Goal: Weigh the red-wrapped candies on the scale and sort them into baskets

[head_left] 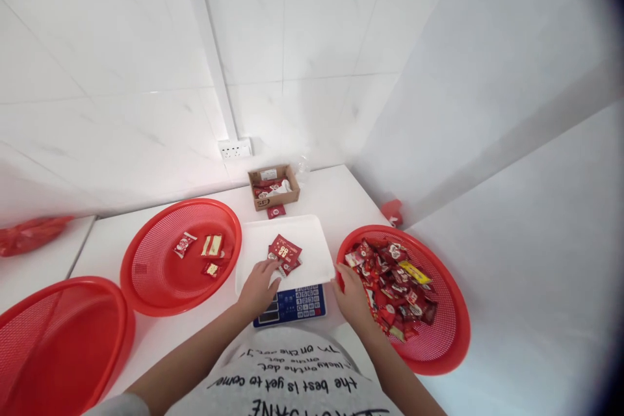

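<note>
A white weighing tray (312, 240) sits on a scale with a blue keypad (292, 304) in front of me. Several red snack packets (285, 251) lie overlapping on the tray. My left hand (258, 287) reaches over the tray's near-left part, fingertips touching the packets' lower edge and thumb held apart. At the tray's near-right corner is my right hand (350, 289), fingers loosely apart, between the tray and the right red basket (451, 338). That basket holds a pile of mostly red wrapped snacks (392, 283) and one yellow packet (415, 272).
A red basket (156, 302) with several packets stands left of the scale; another red basket (63, 338) is nearer me. Behind the scale are a small cardboard box (270, 201) of packets and a red packet (276, 211). A wall socket (234, 148) is above.
</note>
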`<state>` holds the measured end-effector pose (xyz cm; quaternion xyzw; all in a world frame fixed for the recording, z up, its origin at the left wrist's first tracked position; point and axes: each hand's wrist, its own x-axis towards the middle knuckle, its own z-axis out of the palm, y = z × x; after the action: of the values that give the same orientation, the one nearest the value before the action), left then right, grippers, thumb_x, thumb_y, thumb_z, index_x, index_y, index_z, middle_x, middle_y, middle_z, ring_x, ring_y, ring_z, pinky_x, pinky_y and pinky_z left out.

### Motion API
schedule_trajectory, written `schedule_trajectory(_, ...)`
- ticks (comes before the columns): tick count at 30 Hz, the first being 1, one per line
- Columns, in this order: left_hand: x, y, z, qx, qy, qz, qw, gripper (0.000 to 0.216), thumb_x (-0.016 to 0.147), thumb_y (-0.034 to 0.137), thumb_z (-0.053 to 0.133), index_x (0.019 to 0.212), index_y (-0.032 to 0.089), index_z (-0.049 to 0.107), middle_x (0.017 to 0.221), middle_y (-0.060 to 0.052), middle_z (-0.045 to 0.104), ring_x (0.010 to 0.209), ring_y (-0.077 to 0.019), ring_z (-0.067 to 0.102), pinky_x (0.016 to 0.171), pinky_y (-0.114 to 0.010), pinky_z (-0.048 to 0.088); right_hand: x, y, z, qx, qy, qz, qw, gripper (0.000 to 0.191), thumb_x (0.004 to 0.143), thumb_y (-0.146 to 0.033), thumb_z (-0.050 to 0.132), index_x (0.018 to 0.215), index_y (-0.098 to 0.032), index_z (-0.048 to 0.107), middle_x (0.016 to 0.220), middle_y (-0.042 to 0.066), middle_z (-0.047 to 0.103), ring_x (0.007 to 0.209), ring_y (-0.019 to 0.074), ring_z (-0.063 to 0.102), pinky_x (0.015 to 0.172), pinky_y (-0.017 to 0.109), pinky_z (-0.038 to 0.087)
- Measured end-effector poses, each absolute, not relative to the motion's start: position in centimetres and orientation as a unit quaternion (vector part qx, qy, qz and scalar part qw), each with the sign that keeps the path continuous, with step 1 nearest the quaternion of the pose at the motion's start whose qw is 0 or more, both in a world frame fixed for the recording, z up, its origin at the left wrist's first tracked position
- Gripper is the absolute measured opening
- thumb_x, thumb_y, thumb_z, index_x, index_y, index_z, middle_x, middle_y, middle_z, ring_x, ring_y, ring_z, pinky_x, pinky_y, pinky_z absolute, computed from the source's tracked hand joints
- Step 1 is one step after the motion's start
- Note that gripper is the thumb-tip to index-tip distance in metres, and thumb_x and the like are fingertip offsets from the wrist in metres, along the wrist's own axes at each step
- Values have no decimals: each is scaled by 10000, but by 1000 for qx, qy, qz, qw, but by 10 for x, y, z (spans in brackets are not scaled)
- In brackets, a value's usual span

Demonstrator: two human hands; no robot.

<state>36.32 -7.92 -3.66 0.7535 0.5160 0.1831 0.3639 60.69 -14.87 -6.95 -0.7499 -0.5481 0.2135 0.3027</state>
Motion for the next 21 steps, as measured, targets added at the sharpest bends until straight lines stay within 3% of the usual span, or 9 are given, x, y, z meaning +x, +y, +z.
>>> schedule_trajectory(4, 385, -53, -37, 830, 479, 119, 259, 473, 793, 257, 511, 1259, 189, 466, 1381, -99, 396, 1300, -279, 275, 1071, -437, 220, 604, -161, -84, -753, -574, 205, 246, 444, 803, -270, 404, 1227, -179, 498, 1377, 96, 390, 1288, 223, 340, 1058, 390, 313)
schedule_trajectory(8, 402, -30, -41, 856, 455, 32, 241, 515, 778, 282, 549, 1278, 201, 451, 1404, -96, 371, 1325, -294, 235, 1078, -461, 185, 598, -166, -89, -757, -582, 206, 214, 452, 806, -251, 395, 1243, -177, 486, 1445, 78, 275, 1315, 224, 301, 1060, 369, 312)
schedule_trajectory(15, 402, -8, -42, 882, 405, -15, 241, 536, 763, 349, 583, 1265, 198, 474, 1351, -113, 431, 1239, -305, 359, 1008, -425, 317, 599, -166, -89, -757, -585, 203, 209, 445, 822, -254, 380, 1243, -162, 489, 1456, 89, 251, 1304, 227, 322, 1048, 358, 331)
schedule_trajectory(18, 401, -1, -42, 883, 400, 12, 244, 382, 838, 278, 470, 1215, 250, 527, 1283, -76, 505, 1191, -263, 416, 990, -399, 342, 599, -166, -90, -757, -584, 196, 220, 435, 817, -243, 384, 1234, -186, 497, 1453, 73, 260, 1287, 221, 350, 1037, 362, 351)
schedule_trajectory(21, 407, 2, -38, 883, 408, 62, 221, 401, 858, 175, 387, 1227, 259, 521, 1332, -60, 460, 1238, -248, 372, 1013, -397, 320, 598, -166, -90, -755, -585, 194, 224, 435, 811, -232, 387, 1229, -189, 501, 1448, 80, 269, 1290, 231, 346, 1030, 383, 360)
